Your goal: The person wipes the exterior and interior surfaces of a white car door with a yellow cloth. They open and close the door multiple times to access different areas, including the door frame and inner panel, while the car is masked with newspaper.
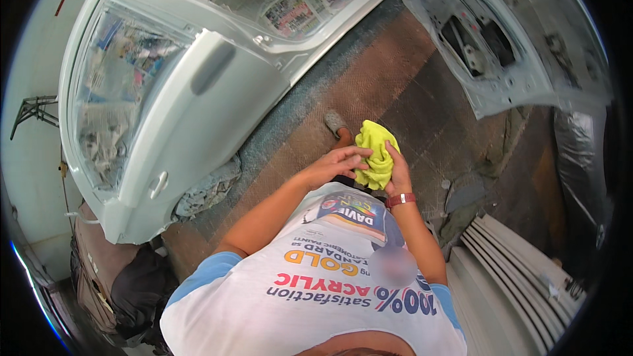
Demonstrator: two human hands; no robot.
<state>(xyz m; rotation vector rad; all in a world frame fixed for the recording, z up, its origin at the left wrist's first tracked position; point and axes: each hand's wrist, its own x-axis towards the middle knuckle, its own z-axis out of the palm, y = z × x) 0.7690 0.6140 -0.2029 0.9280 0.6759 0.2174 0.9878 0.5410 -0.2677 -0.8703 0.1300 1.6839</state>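
Note:
A bright yellow-green cloth (376, 155), bunched and folded, is held in front of my waist. My right hand (398, 170) is closed on its right side, the thumb lying over the fabric; a red band circles that wrist. From the left, my left hand (339, 163) reaches to the cloth with its fingers apart, the tips lightly against the near side. Its palm faces down and does not wrap the fabric. Part of the cloth's underside is hidden by the hands.
A pale grey car body panel with a door handle (158, 185) stands at the left, its window masked with newspaper and plastic. An open door frame (484, 46) hangs at the upper right. Long pale trim strips (514, 270) lie at the lower right, and dark bags (142, 277) at lower left.

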